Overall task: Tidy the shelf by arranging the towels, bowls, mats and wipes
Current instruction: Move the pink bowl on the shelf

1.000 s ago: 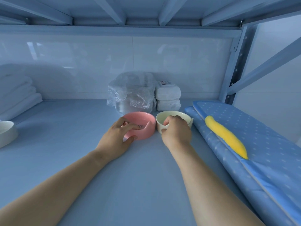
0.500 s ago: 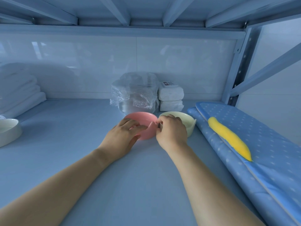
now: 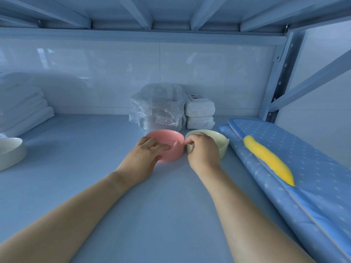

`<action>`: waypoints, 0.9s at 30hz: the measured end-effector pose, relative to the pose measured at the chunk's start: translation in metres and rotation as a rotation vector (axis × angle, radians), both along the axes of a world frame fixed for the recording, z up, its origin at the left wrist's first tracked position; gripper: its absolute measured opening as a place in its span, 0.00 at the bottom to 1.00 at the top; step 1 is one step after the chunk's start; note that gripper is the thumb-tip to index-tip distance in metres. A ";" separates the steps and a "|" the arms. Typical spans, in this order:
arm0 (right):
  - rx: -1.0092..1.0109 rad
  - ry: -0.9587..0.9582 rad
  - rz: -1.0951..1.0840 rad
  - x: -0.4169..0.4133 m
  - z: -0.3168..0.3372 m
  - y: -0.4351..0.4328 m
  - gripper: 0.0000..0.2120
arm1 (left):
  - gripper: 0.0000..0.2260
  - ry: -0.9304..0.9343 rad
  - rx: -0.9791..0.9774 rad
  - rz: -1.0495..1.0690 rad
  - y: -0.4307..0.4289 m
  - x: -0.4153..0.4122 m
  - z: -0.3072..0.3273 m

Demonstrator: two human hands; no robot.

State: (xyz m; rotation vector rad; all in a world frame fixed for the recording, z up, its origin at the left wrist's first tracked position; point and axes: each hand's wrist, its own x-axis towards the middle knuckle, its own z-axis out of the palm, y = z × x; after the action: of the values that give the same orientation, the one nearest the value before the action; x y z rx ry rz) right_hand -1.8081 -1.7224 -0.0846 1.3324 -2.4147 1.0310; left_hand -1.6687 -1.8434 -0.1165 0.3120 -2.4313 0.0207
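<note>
A pink bowl (image 3: 169,138) and a cream bowl (image 3: 220,141) stand side by side in the middle of the blue shelf (image 3: 95,186). My left hand (image 3: 141,158) grips the pink bowl's near rim, fingers curled over the edge and thumb below. The cream bowl's left rim is held by my right hand (image 3: 202,152), its fingertips inside. Behind them two white wipe packs (image 3: 200,114) are stacked. Folded white towels (image 3: 20,107) are piled at the far left. Blue dotted mats (image 3: 303,168) lie along the right side.
A clear plastic bag of stacked containers (image 3: 157,109) stands behind the pink bowl. A third white bowl (image 3: 10,152) sits at the left edge. A yellow strip (image 3: 267,160) lies on the mats. A shelf upright (image 3: 275,88) and diagonal brace (image 3: 311,80) stand at the back right.
My right hand shifted along the cream bowl's rim toward the pink bowl. The two bowls now stand close together, and the view has drifted slightly left.
</note>
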 end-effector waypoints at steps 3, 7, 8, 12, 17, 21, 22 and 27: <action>-0.009 0.011 0.002 0.000 0.000 0.001 0.13 | 0.20 -0.015 0.016 0.013 0.000 0.001 0.001; -0.024 0.067 0.037 0.007 0.001 0.000 0.11 | 0.18 -0.028 0.036 0.059 0.004 0.003 0.003; -0.029 0.094 0.053 0.010 0.002 0.000 0.12 | 0.17 -0.030 0.034 0.068 0.005 0.003 0.004; -0.030 0.171 0.083 0.020 0.003 -0.002 0.15 | 0.20 -0.047 0.041 0.131 0.009 0.008 0.007; -0.003 0.210 0.103 0.027 0.001 -0.001 0.15 | 0.22 -0.056 0.092 0.187 0.003 0.021 0.022; 0.010 0.231 0.090 0.043 0.011 -0.004 0.13 | 0.20 -0.144 0.091 0.210 -0.007 0.038 0.039; 0.026 0.249 0.102 0.049 0.015 -0.008 0.13 | 0.20 -0.165 0.070 0.223 -0.012 0.046 0.044; 0.110 0.318 0.202 0.088 0.026 -0.037 0.11 | 0.20 -0.175 0.047 0.314 -0.039 0.113 0.062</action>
State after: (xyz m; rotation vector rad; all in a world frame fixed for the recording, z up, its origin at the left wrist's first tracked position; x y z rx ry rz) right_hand -1.7204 -1.7597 -0.0588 1.6631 -2.1605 0.6716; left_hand -1.5559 -1.8825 -0.0541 0.7382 -2.5320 0.1345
